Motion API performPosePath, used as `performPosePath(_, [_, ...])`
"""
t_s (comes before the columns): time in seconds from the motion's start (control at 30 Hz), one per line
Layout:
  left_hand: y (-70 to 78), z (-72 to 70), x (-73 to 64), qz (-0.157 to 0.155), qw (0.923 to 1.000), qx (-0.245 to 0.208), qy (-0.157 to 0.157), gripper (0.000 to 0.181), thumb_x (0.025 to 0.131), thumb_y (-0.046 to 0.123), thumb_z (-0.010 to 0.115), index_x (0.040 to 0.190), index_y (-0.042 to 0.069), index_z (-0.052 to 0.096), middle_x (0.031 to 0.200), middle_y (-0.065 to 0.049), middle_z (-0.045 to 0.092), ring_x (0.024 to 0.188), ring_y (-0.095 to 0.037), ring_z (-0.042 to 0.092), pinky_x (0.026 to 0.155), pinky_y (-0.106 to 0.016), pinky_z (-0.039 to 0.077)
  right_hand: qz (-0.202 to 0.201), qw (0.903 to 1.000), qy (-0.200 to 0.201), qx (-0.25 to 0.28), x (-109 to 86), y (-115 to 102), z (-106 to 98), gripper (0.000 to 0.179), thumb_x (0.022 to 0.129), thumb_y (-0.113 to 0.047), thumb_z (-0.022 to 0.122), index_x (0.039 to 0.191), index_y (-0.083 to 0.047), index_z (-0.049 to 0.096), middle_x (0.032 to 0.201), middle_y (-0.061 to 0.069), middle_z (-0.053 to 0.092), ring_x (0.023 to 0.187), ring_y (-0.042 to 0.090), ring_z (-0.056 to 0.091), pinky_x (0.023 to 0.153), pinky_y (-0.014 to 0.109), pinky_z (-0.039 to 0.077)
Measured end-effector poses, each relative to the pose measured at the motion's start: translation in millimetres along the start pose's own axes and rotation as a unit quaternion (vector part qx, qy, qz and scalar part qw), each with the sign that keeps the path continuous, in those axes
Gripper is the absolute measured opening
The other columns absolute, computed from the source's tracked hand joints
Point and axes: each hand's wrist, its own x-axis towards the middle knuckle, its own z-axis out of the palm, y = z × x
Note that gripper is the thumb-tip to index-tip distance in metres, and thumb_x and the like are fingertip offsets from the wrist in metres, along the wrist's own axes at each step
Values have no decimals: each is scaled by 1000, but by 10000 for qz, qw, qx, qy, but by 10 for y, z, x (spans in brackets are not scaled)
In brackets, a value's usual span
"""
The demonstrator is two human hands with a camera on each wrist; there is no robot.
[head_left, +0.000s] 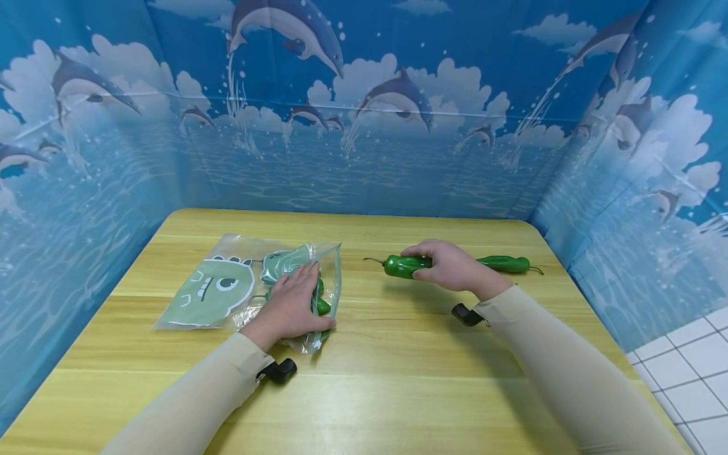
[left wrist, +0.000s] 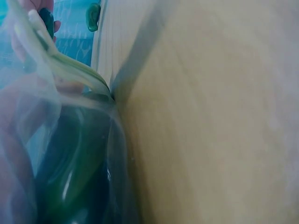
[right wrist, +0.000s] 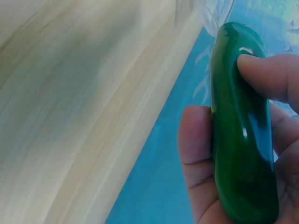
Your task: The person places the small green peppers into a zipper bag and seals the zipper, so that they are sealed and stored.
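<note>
In the head view, my right hand (head_left: 449, 265) grips a long green pepper (head_left: 400, 267) just above the table, thumb on one side and fingers on the other. The right wrist view shows the same pepper (right wrist: 243, 135) lying lengthwise in that hand. To the left, a clear plastic bag (head_left: 213, 294) printed with a green one-eyed cartoon figure lies flat. My left hand (head_left: 290, 309) rests over its mouth end, fingers extended and thumb spread. Green peppers (head_left: 323, 306) show inside the bag, partly hidden by this hand. Another green pepper (head_left: 505, 263) lies behind the right wrist.
The wooden table (head_left: 375, 392) has a rounded far edge. A blue curtain (head_left: 364, 170) with dolphins surrounds it at the back and sides. White tiles (head_left: 682, 373) appear at the lower right. Each wrist carries a small black camera (head_left: 467, 314).
</note>
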Motion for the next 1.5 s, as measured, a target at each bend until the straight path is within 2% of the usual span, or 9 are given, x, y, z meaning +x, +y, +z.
performPosePath(0.2, [0,5,-2,5,10000,31,-6,130,81,66,78,170,6,5,177,-11,8,166,-34,6,131,-63,4,-121,9998,-77,-150,74,-86,71,50,100,-15,71,149,-13,61,132,13,65,106,23,63,88,42,54])
performPosePath(0.43, [12,1,-12,7,10000,6,9,129,81,65,79,170,5,6,177,-11,8,166,-35,6,131,-63,4,-295,9989,-196,-316,173,-228,187,49,99,-13,71,147,-11,62,131,12,65,109,23,63,93,43,54])
performPosePath(0.63, [21,-7,-17,-17,10000,-17,3,129,81,65,79,170,6,6,177,-11,9,166,-35,6,131,-63,4,-477,9964,-317,-620,292,-338,346,46,99,-11,70,145,-10,64,128,11,66,106,20,62,92,40,54])
performPosePath(0.97, [18,-5,-8,-52,10000,-5,-49,129,82,66,78,170,7,5,178,-11,9,166,-34,5,132,-62,4,-521,9912,-605,-1053,430,-468,605,45,100,-13,69,145,-11,65,128,8,67,107,17,63,94,39,55])
performPosePath(1.5, [28,-8,-18,-64,10000,51,-50,130,82,66,79,170,7,4,177,-11,9,166,-35,5,131,-63,3,-550,9927,-602,-894,472,-485,687,45,100,-11,69,144,-8,65,126,9,66,103,17,61,93,39,55])
